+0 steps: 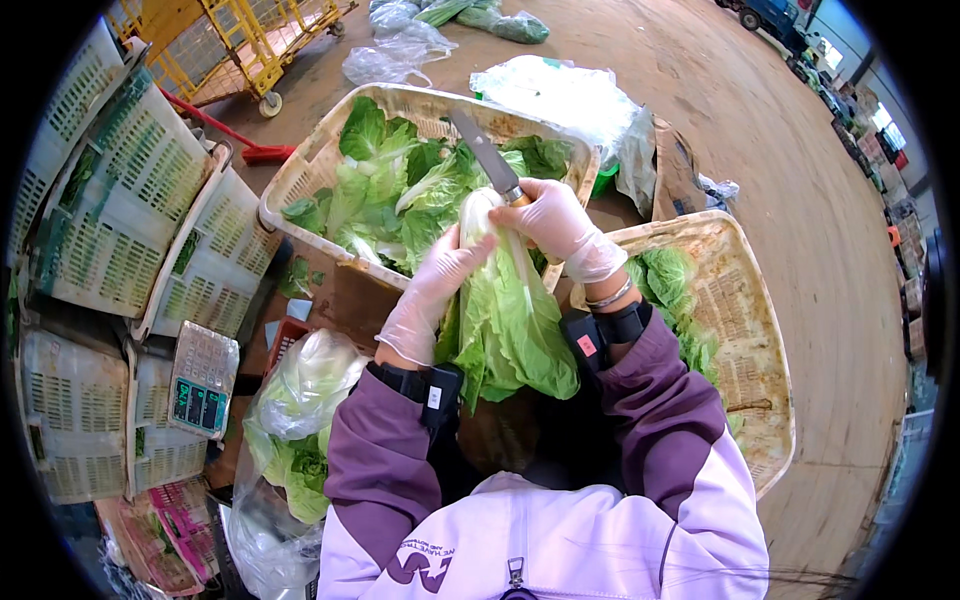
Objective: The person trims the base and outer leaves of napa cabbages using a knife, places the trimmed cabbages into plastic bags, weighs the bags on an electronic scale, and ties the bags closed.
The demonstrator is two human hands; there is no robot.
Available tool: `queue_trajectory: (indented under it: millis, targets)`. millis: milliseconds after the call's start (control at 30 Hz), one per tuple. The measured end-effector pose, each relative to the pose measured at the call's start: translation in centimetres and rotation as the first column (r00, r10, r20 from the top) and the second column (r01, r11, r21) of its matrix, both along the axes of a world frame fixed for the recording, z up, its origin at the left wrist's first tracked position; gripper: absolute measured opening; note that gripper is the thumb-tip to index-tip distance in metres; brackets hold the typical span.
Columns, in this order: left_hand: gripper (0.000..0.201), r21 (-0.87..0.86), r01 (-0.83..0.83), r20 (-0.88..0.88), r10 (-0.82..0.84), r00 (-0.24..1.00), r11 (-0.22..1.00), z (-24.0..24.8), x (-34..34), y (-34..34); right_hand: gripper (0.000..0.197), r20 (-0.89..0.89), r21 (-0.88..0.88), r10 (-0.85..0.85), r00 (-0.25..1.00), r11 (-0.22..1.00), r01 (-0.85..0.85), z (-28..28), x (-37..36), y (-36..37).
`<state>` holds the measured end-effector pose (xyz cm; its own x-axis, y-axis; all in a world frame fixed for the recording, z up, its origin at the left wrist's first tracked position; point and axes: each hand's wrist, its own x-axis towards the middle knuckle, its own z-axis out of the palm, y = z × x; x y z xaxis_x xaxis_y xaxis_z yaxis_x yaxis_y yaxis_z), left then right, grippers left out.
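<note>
The left arm (385, 430) and right arm (665, 400), purple-sleeved, bend at the elbows and converge before the torso (530, 545). The left hand (437, 290), in a translucent glove, angles up and rightward, fingertips blurred, closure unclear. The right hand (556, 228), likewise gloved, lies higher, turned leftward, fingers curled closed. Dark straps (441, 392) circle both wrists; a silvery bracelet (612, 295) rings the right.

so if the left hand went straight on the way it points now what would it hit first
The leafy green head: fingers of the left hand seem to touch its pale upper part. Past it, roughly in line, is the right hand with the knife, though depth is hard to judge.
</note>
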<state>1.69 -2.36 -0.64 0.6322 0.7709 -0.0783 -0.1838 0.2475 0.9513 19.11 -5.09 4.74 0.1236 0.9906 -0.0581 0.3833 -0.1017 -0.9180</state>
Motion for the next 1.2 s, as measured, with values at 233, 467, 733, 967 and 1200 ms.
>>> queue_trajectory:
  millis: [233,467,733,967,1200]
  targets:
    - [0.045,-0.055,0.076,-0.033,-0.078,0.996,0.996,1.1,-1.8,0.8,0.026,0.332,0.116,0.135,0.934,0.976,-0.182,0.2,1.1,1.0]
    - [0.045,-0.566,-0.06,0.379,0.325,0.866,0.822,6.7,-3.6,-3.3,0.036,-0.172,0.379,-0.132,0.976,0.906,0.189,-0.2,3.6,8.0]
    - [0.051,-0.578,0.025,0.456,0.298,0.839,0.816,5.7,-3.5,-1.9,0.043,-0.087,0.033,0.19,0.978,0.982,-0.188,3.8,-2.3,5.4]
    - [0.049,-0.116,-0.206,0.146,0.221,0.964,0.972,0.1,-3.1,3.2,0.043,-0.117,-0.062,0.241,0.963,0.966,-0.25,2.6,-1.2,4.1]
    - [0.062,-0.018,-0.284,0.125,0.284,0.951,0.959,0.3,-1.6,2.6,0.035,-0.143,0.003,0.159,0.977,0.987,-0.16,1.5,-1.8,4.6]
